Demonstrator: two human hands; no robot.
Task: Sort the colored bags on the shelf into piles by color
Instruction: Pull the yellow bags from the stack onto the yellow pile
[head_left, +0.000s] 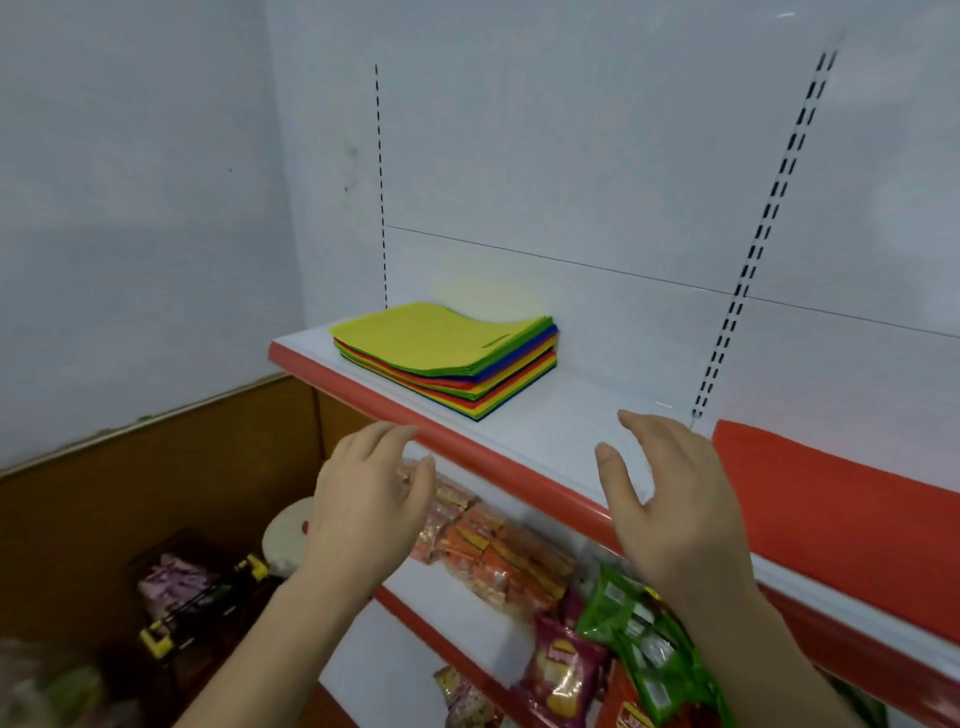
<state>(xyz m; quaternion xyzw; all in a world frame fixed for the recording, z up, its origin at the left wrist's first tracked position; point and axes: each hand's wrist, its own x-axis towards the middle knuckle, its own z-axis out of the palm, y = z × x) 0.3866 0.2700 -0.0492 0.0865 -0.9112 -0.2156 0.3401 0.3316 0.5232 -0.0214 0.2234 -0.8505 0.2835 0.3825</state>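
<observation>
Mixed stack of colored bags (447, 358), yellow uppermost, lay on the white shelf (566, 431) toward its left end. A red bag (841, 509) lay right, cut off by the frame edge. Left hand (369, 499) and right hand (670, 499) hovered with fingers relaxed, holding nothing. Lower-shelf snack packets (498, 556) were blurred.

White shelf (561, 431) with a red front lip. A mixed stack of colored bags (452, 358), yellow-green uppermost, is carried at its left; one red bag (841, 499) is laid flat at its right.
</observation>
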